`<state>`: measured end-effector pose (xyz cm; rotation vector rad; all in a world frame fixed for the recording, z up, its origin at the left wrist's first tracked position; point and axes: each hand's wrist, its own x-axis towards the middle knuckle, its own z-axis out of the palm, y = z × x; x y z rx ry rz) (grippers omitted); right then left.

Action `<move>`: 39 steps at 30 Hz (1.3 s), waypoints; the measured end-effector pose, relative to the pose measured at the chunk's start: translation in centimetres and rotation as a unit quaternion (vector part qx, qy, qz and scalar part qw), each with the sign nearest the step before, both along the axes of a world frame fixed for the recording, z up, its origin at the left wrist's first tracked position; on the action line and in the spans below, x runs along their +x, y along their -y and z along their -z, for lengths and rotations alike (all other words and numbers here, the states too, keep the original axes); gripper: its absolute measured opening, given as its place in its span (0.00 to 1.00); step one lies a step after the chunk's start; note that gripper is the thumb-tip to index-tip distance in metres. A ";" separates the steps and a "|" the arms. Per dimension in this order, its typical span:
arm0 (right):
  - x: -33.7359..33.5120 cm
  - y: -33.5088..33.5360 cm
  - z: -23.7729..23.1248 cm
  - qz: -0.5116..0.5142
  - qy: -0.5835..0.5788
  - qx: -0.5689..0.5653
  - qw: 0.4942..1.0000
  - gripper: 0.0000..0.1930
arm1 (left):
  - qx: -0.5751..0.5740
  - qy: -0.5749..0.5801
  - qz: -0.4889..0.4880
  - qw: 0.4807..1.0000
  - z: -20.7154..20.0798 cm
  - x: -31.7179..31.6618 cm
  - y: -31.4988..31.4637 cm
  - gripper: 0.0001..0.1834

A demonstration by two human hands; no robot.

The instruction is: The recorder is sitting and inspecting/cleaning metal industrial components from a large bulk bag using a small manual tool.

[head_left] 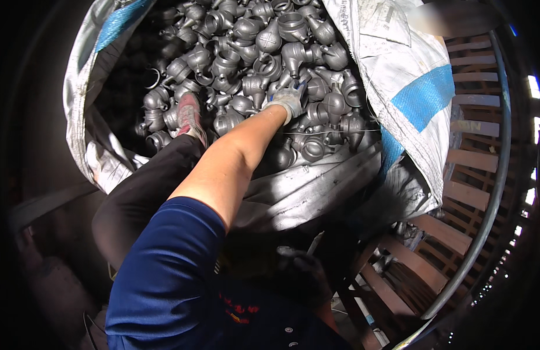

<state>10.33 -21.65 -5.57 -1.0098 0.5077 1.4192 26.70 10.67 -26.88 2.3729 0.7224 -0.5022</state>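
Note:
A big white woven bag (372,105) with blue bands holds a heap of grey, hollow, rounded metal castings (269,38). My left arm, in a dark blue short sleeve, stretches over its near edge. My left hand (288,100), in a pale work glove, rests on the castings with its fingers apart; whether one of them is gripped is not plain. My right hand (299,261) hangs low by my body, outside the bag. Deep shadow covers it, so its fingers and anything in them cannot be made out.
My leg in dark trousers (144,201) reaches into the bag, its red shoe (189,114) standing on the castings. Folded bag cloth (305,189) forms the near edge. To the right are reddish-brown slats (471,157) along a curved metal rail (499,192).

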 end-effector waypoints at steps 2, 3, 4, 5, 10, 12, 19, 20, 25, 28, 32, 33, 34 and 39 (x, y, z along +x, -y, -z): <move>0.0 -1.2 -0.2 -0.001 0.046 -0.057 0.997 0.17 | 0.167 0.070 0.049 0.982 3.3 -0.2 -0.6 0.31; -0.1 -0.5 0.4 -0.009 0.037 -0.024 0.999 0.17 | 0.164 0.070 0.051 0.983 3.6 -0.3 -0.6 0.31; 0.0 -0.3 0.7 -0.015 0.029 0.012 0.999 0.17 | 0.167 0.102 0.050 0.979 3.7 -0.5 -0.4 0.28; 0.0 -0.3 0.7 -0.013 0.028 0.012 0.999 0.17 | 0.172 0.134 0.050 0.975 3.7 -0.7 -0.4 0.25; 0.1 -0.7 -0.3 -0.024 0.068 -0.011 0.997 0.19 | 0.045 0.127 -0.143 0.980 0.2 -3.2 -2.9 0.21; -0.1 0.2 0.2 -0.019 0.082 0.025 0.996 0.19 | 0.043 0.199 -0.129 0.970 -2.9 -4.1 -3.7 0.18; -0.6 1.0 1.0 0.031 0.129 0.115 0.984 0.19 | 0.043 0.200 0.003 0.979 -19.2 -10.4 -2.1 0.33; -0.7 0.7 0.8 0.037 0.173 0.086 0.980 0.19 | 0.044 0.218 0.008 0.975 -19.9 -11.7 -2.0 0.34; 1.1 -3.8 -0.4 0.153 0.431 0.094 0.884 0.22 | 0.044 0.309 0.095 0.945 -27.5 -17.9 2.1 0.35; 2.0 -6.7 -4.6 0.158 0.447 0.161 0.866 0.26 | 0.101 0.396 0.123 0.904 -29.7 -21.4 5.0 0.29; 1.8 -6.5 -8.4 0.038 0.395 0.086 0.914 0.09 | 0.043 0.400 0.102 0.910 -32.7 -24.6 8.7 0.21; 2.0 -6.0 -8.3 0.025 0.397 0.114 0.910 0.07 | -0.077 0.444 0.081 0.889 -32.4 -25.1 8.8 0.19; 2.0 -5.5 -8.6 0.007 0.410 0.083 0.908 0.08 | -0.197 0.480 0.060 0.853 -32.0 -25.5 8.8 0.17; 0.2 -5.0 -9.7 -0.062 0.501 0.079 0.860 0.11 | -0.580 0.261 -0.320 0.703 -27.4 -27.4 8.2 0.24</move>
